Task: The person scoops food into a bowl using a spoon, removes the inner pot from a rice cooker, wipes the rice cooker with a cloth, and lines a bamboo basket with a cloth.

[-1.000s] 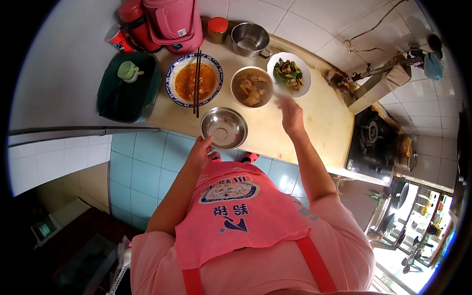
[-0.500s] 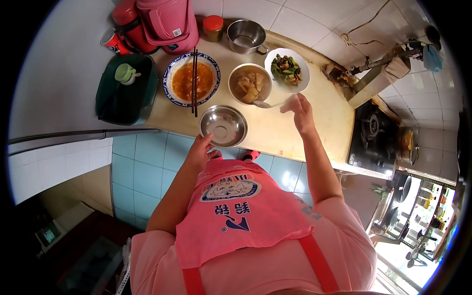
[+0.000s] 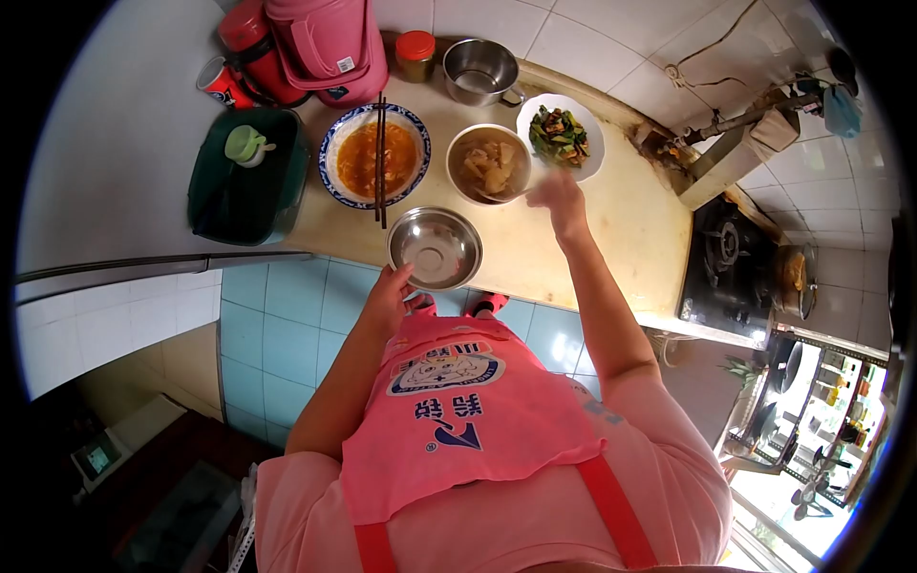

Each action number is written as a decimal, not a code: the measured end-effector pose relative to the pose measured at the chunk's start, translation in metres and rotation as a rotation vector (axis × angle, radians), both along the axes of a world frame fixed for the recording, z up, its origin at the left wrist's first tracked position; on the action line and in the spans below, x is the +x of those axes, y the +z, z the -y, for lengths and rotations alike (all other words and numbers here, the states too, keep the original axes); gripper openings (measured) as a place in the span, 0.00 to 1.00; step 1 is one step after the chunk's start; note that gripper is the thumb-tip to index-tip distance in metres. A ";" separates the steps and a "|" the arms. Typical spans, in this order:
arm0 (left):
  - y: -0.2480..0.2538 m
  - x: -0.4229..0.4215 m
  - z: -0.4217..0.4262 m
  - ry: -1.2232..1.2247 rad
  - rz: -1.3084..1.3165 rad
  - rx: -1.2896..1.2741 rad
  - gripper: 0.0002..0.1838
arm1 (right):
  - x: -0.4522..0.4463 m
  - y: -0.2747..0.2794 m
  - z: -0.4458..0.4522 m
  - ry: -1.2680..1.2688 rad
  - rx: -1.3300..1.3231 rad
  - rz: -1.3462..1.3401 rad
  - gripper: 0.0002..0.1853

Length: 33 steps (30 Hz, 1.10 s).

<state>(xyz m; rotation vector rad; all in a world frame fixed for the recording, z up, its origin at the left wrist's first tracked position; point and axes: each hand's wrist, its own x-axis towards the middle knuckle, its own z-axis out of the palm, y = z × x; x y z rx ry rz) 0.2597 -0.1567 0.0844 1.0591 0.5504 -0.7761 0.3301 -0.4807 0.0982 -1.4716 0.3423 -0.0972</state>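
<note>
My left hand (image 3: 390, 291) grips the near left rim of a steel bowl (image 3: 435, 250) at the counter's front edge; the bowl looks empty. My right hand (image 3: 562, 202), blurred at the fingertips, is closed round the handle of a spoon (image 3: 514, 198), whose head dips into a white bowl of soup with pale chunks (image 3: 489, 165). Behind this hand stands a white plate of green vegetables (image 3: 560, 137). Left of the soup, chopsticks (image 3: 381, 162) lie across a blue-rimmed bowl of orange-red soup (image 3: 375, 156).
At the back stand a steel pot (image 3: 479, 72), a red-lidded jar (image 3: 415, 55) and a pink container (image 3: 330, 48). A dark green basin (image 3: 248, 176) with a green cup sits at the left. On the right is a gas stove (image 3: 724, 269).
Half a second ago the spoon's handle showed right of the soup bowl; now my right hand has moved left, closer to that bowl. My left hand stays on the steel bowl.
</note>
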 end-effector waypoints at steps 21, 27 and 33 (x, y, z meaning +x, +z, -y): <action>-0.004 0.000 -0.001 -0.011 0.026 -0.034 0.26 | -0.027 -0.001 -0.026 0.014 -0.547 0.217 0.16; 0.001 0.000 0.000 -0.025 0.029 -0.035 0.26 | -0.026 -0.019 -0.035 -0.101 -0.171 -0.011 0.17; 0.005 -0.001 0.001 0.011 0.029 -0.036 0.24 | -0.029 -0.025 -0.037 -0.128 0.245 -0.179 0.19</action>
